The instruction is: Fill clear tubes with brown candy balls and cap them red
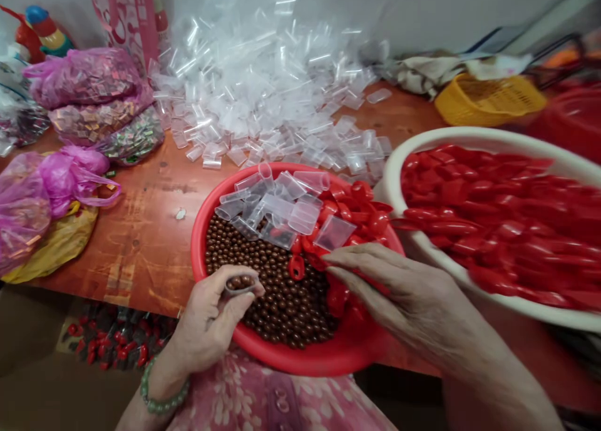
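Observation:
My left hand (218, 309) is closed round a short clear plastic tube (257, 287), its open end up and brown beads (241, 283) showing inside. It is over the left front of a red basin (200, 231). My right hand (399, 287) reaches in from the right, its fingertips pinched on a red plastic piece (319, 262) among others like it. Loose brown beads (282, 303) fill the basin's front and left. Flat clear tubes (279, 206) lie on top at the back, and red plastic pieces (354, 206) lie at the right.
A white basin (397, 181) heaped with red pieces (493, 212) overlaps the red basin's right side. Behind is a big pile of clear tubes (263, 87). Pink bags (89, 77) stand left on the wooden table (136, 231); a yellow basket (488, 99) is at the back right.

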{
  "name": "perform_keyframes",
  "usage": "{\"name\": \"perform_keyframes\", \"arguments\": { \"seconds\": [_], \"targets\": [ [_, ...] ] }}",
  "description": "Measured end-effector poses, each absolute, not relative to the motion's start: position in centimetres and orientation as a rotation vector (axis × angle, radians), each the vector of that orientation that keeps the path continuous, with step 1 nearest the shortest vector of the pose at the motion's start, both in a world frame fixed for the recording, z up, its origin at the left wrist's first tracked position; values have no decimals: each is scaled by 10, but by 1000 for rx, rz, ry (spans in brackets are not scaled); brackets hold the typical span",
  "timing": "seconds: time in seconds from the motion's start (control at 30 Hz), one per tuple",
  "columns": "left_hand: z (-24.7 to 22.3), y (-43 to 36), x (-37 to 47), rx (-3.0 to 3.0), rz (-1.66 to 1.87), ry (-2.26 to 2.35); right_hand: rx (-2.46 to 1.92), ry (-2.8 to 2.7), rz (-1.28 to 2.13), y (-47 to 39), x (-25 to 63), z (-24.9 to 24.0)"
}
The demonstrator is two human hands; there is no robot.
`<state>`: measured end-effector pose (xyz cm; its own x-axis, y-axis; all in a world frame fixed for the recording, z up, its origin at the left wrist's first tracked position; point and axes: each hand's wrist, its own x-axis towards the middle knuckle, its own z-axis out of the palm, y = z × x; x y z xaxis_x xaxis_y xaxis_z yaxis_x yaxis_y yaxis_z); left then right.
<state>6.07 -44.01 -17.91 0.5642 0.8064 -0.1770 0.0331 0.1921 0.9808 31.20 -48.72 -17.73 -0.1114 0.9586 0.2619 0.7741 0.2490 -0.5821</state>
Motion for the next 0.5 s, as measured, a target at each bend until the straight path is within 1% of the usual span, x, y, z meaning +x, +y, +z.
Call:
{"name": "perform_keyframes", "arguments": {
  "seconds": [0.13,0.3,0.4,0.5],
  "targets": [
    [-183,-436,64,1268,615,815,-1637,-2135,336,-486,306,-180],
    [-190,-432,70,1186,590,816,-1716,-2512,-13,-473,291,-191],
    [-192,-431,74,1075,591,787,-1672,-2616,-58,-466,289,-196],
    [-193,-430,77,990,595,757,-1532,-2585,-82,-463,293,-199]
  ]
}}
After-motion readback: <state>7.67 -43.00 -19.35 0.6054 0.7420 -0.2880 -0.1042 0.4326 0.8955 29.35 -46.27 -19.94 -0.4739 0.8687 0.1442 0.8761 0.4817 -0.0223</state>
